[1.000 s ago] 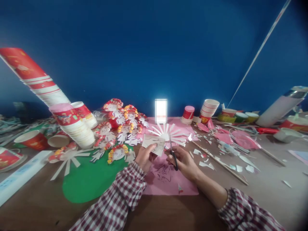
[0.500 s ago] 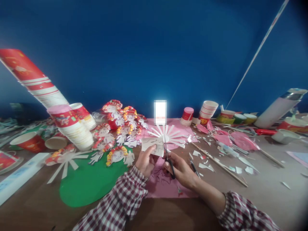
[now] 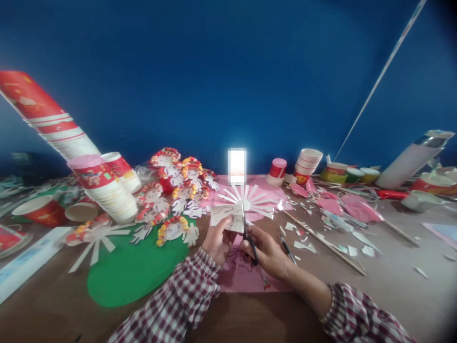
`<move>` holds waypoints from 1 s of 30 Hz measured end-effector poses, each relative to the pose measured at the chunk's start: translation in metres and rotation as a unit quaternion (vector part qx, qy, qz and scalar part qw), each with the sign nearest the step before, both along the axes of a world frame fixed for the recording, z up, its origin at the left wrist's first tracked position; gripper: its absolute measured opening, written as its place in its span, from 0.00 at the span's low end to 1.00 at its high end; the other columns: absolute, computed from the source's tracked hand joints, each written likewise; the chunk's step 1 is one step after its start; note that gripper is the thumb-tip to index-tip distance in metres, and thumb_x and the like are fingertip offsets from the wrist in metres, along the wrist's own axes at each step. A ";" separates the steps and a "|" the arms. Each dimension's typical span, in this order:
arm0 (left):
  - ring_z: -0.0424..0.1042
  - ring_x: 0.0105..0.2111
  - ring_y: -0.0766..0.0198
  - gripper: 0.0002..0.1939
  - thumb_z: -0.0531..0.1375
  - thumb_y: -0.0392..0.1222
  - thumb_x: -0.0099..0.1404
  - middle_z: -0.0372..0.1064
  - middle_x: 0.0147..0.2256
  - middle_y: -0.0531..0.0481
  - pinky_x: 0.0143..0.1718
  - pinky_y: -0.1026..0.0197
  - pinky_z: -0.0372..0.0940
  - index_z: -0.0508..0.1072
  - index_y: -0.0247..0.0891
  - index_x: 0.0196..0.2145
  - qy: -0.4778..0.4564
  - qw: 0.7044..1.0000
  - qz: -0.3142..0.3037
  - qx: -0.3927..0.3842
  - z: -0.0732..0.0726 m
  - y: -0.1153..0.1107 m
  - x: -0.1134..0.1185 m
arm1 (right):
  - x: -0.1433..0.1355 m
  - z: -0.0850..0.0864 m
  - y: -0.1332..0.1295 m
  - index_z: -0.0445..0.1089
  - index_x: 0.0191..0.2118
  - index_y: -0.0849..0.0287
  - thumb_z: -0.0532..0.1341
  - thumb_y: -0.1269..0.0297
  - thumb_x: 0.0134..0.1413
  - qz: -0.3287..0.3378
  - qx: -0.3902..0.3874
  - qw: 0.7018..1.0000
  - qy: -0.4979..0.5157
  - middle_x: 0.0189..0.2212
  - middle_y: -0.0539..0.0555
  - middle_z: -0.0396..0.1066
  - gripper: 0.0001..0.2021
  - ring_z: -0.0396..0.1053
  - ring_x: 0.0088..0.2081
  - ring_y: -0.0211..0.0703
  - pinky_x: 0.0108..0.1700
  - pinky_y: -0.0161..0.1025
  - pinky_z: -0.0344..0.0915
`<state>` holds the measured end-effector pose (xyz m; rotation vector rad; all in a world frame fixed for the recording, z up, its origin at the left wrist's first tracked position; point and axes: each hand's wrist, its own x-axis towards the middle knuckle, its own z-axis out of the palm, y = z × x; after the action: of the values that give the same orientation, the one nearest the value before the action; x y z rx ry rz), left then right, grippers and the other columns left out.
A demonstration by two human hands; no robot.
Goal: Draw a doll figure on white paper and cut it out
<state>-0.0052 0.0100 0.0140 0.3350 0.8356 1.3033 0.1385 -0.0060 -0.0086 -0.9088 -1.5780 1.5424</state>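
My left hand [image 3: 217, 240] pinches a small piece of white paper [image 3: 223, 215] with a figure drawn on it in dark outline. My right hand [image 3: 266, 250] is closed on the handles of black-handled scissors [image 3: 254, 250], their blades pointing away from me at the paper's right edge. Beyond the paper lies a white cup cut into fanned strips [image 3: 246, 197]. Below both hands is a pink sheet [image 3: 246, 283] with dark marks on it. Left of my left hand lie paper dolls with red and yellow curled hair [image 3: 174, 230].
A green sheet [image 3: 132, 276] lies left. Leaning stacks of paper cups [image 3: 110, 190] stand far left, with smaller stacks [image 3: 309, 162] at the back. A wooden stick [image 3: 324, 243], a pen [image 3: 287, 248] and paper scraps [image 3: 305, 247] lie right. A bottle [image 3: 410, 159] leans at the far right.
The paper has tilted slightly in my left hand. The scissors have shifted a little at its right edge. The whole view has moved slightly; other things lie as before.
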 end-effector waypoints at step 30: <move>0.70 0.26 0.65 0.10 0.67 0.35 0.45 0.74 0.27 0.48 0.24 0.65 0.61 0.74 0.34 0.29 0.145 0.988 0.023 0.046 0.000 0.023 -0.036 | 0.013 0.007 0.000 0.64 0.47 0.60 0.63 0.57 0.52 -0.022 0.089 0.986 -0.137 0.28 0.50 0.68 0.19 0.66 0.29 0.38 0.31 0.36 0.63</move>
<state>-0.0413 0.0332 0.0142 0.5927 1.0340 1.3574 0.1512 -0.0057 -0.0015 -1.0798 -1.8432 1.2626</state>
